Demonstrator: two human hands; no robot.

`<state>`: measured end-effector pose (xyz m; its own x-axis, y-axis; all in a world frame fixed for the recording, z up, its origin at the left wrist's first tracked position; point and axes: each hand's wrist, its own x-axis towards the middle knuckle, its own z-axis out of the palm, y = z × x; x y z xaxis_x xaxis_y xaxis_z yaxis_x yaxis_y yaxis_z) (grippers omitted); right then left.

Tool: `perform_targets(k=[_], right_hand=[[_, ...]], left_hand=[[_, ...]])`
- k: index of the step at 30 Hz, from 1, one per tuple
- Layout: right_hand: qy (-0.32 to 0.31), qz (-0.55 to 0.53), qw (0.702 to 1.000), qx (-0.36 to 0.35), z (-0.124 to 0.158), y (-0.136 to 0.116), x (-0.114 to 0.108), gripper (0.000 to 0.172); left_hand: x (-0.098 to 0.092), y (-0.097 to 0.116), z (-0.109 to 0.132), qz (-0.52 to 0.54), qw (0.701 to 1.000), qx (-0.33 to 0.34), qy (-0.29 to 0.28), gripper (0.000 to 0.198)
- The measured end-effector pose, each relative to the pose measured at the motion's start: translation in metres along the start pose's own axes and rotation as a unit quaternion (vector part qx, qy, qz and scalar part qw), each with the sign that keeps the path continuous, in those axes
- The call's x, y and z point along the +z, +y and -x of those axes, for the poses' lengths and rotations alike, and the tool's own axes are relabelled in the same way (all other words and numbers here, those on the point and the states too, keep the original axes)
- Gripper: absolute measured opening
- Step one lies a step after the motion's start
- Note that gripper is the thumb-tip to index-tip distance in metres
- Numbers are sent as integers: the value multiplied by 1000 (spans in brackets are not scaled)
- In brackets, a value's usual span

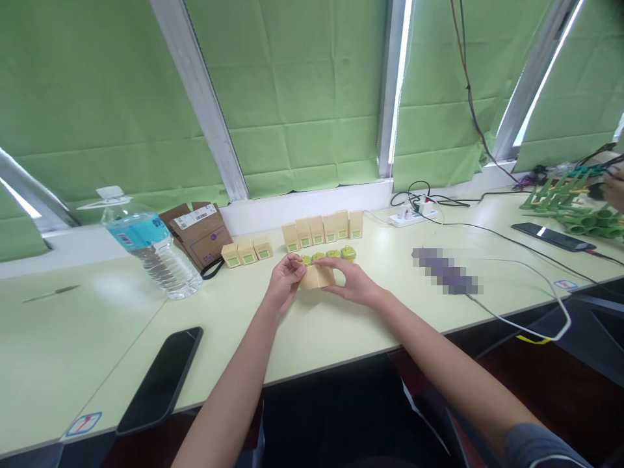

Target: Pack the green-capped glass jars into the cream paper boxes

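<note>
Between both hands is a small tan cardboard box [318, 278], held just above the table. My left hand [283, 281] pinches its left side, fingers closed. My right hand [357, 282] curves round its right side, thumb below and fingers along the top edge. Right behind the box sits a row of small yellow-green objects [348, 252]; the hands partly cover the nearer ones, and their kind is too small to tell. Farther back stand several tan boxes [316, 231] with raised flaps and green labels. To their left are three lower tan boxes [247, 252].
A large water bottle [151, 244] and an open brown carton [205, 237] stand left. A black phone [163, 377] lies at the front left. Rightward are a power strip [414, 216], a blurred cabled item [446, 271], another phone [553, 236], green plastic parts [585, 218] and another person's hand [614, 186].
</note>
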<state>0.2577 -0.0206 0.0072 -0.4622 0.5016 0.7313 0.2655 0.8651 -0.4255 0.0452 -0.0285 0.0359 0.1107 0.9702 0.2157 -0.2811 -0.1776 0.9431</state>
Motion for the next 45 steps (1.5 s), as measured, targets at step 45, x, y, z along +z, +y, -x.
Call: perform_targets(k=[45], right_hand=[[54,-89,992,78,-4,-12,2,51]], left_hand=[[8,6,4,-236,964,124,-22,37]])
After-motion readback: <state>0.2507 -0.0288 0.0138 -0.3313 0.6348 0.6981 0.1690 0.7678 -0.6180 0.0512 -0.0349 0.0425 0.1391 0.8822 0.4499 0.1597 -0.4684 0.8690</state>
